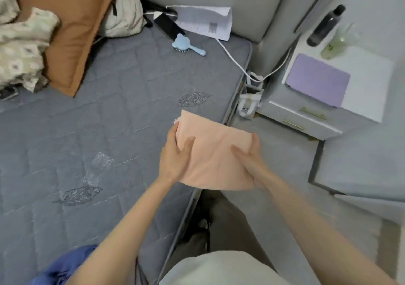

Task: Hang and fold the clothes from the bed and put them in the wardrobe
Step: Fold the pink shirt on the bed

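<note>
A folded peach garment is held in the air above the right edge of the grey mattress. My left hand grips its left side, thumb on top. My right hand grips its right side, fingers under the cloth. A blue garment lies on the mattress at the near edge, partly behind my left arm. A crumpled patterned cream cloth lies at the far left beside an orange pillow.
A blue hairbrush, a black phone and a white paper lie near the headboard. A white cable runs off the bed. The white nightstand holds a purple tablet case and a dark bottle. A white bag stands in the gap.
</note>
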`<state>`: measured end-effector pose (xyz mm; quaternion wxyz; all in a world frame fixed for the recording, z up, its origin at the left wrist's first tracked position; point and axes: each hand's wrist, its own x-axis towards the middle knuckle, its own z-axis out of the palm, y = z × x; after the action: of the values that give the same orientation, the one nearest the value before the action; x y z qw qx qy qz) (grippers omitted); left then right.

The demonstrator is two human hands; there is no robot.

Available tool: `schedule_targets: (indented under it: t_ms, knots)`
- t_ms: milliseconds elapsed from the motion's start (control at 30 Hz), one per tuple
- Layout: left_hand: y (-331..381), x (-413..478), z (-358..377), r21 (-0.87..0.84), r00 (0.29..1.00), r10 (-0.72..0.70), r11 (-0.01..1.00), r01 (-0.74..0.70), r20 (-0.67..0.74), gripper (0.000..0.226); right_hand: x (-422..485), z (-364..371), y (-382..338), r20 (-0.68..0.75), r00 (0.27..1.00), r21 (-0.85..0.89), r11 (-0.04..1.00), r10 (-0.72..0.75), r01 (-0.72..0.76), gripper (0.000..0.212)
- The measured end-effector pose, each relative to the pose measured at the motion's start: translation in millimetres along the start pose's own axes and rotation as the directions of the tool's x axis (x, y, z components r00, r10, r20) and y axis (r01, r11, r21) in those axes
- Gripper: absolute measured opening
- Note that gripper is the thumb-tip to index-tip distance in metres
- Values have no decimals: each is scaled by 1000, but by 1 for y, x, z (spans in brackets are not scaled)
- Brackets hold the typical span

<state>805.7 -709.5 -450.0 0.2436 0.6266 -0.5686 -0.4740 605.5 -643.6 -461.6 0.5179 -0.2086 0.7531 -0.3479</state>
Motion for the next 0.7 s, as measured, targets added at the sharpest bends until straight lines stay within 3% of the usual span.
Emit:
schedule_targets:
  t_ms: [100, 167, 300, 367, 433, 500, 567, 700]
  knots:
    - [26, -28, 18, 2, 992, 99, 995, -99, 80, 61, -40, -35, 7, -129, 989, 174, 984, 71, -48, 92]
    - [47, -49, 33, -22, 978, 164, 987, -162, 133, 60, -68, -63, 11, -176, 965, 314, 940, 197, -134, 102]
    - [94, -88, 66, -62, 912, 307, 951, -301, 272, 55, -124, -126, 26, -93, 918, 601, 756, 386, -257, 110]
    - [119, -106, 87, -89, 862, 368, 928, -361, 348, 52, -154, -156, 34, -147, 917, 658, 729, 371, -190, 101]
    - [146, -124, 112, -119, 813, 415, 907, -404, 407, 53, -183, -183, 38, -313, 886, 678, 734, 342, -43, 93]
    - [172, -142, 142, -159, 780, 435, 899, -409, 449, 51, -211, -210, 39, -523, 793, 652, 746, 312, 136, 90]
    - [199, -164, 175, -189, 768, 423, 906, -380, 481, 47, -239, -238, 43, -711, 645, 578, 755, 281, 308, 85]
    - [253, -214, 237, -274, 677, 487, 873, -404, 552, 45, -293, -299, 47, -920, 347, 344, 800, 183, 492, 69]
